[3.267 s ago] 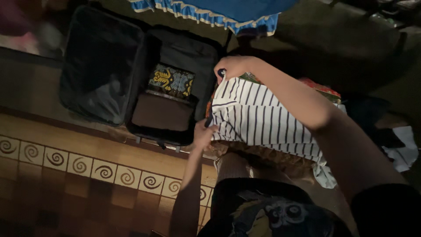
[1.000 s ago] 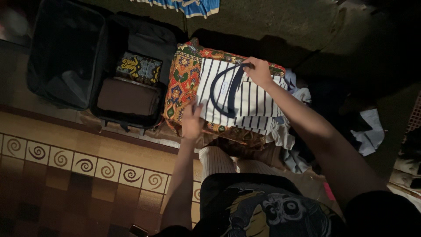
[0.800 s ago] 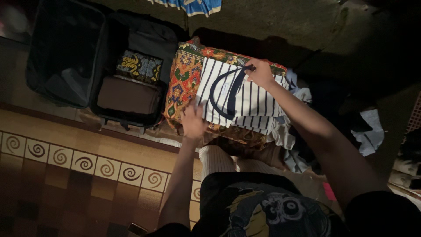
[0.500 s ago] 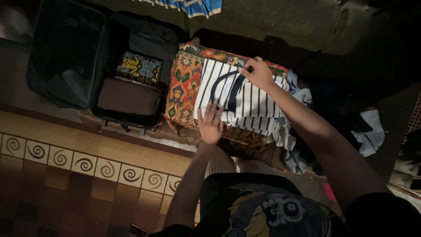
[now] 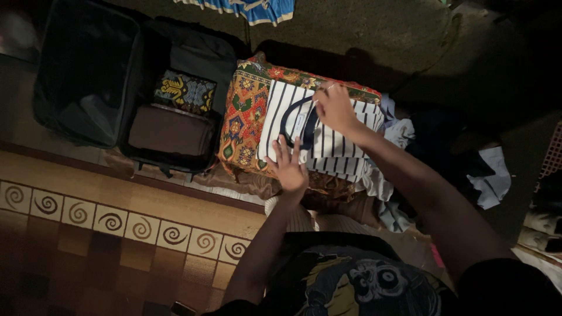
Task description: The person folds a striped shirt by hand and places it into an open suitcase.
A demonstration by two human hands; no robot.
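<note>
Floor: patterned tiles [image 5: 88,234] with a spiral border lay at the near left.
Suitcase: a black suitcase [image 5: 88,76] lay open on the floor, left of the garments; a brown folded item [image 5: 170,130] and a yellow-and-blue patterned cloth [image 5: 184,92] sat in its right half.
Patterned fabric: an orange and green batik cloth [image 5: 246,117] lay just beside the suitcase, under the striped shirt.
Striped shirt: a white shirt with dark stripes [image 5: 339,146] lay folded on top of the batik cloth, collar showing.
Loose clothes: pale garments [image 5: 492,175] lay in a heap to the right.
Left hand: the left hand [image 5: 288,167] lay flat on the shirt's near edge, fingers spread.
Right hand: the right hand [image 5: 335,108] rested at the shirt's far edge, fingers curled and pinching the fabric by the collar.
</note>
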